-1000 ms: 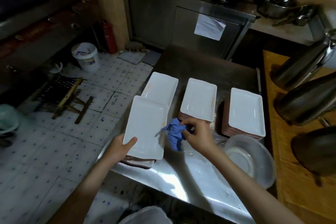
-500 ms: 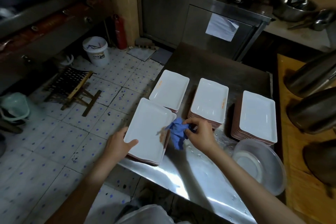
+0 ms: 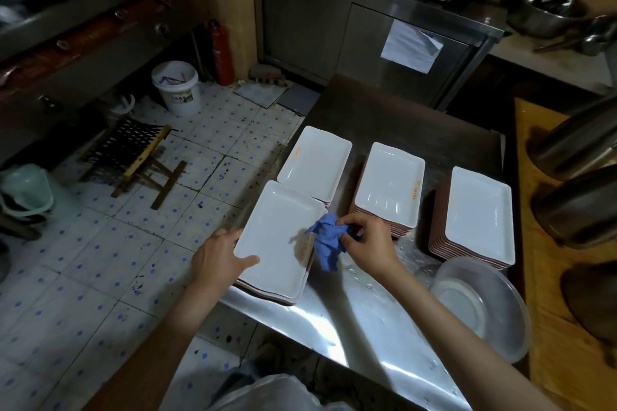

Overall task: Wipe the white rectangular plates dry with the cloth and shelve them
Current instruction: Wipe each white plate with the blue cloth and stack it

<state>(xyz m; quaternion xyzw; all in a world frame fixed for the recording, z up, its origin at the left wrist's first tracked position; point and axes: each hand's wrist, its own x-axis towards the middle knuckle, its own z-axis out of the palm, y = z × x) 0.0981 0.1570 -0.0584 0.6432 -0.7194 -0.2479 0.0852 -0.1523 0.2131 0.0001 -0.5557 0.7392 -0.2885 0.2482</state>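
The top plate (image 3: 272, 237) had sunk onto its stack since before; left hand (image 3: 218, 255) gripped its edge, right hand (image 3: 369, 245) pinched the blue cloth (image 3: 325, 238), hiding the plate's orange print.

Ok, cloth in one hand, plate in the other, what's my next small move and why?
Probably sweep the blue cloth, bunched in your right hand at the plate's right edge, leftward across the near white rectangular plate; your left hand already steadies its near-left corner.
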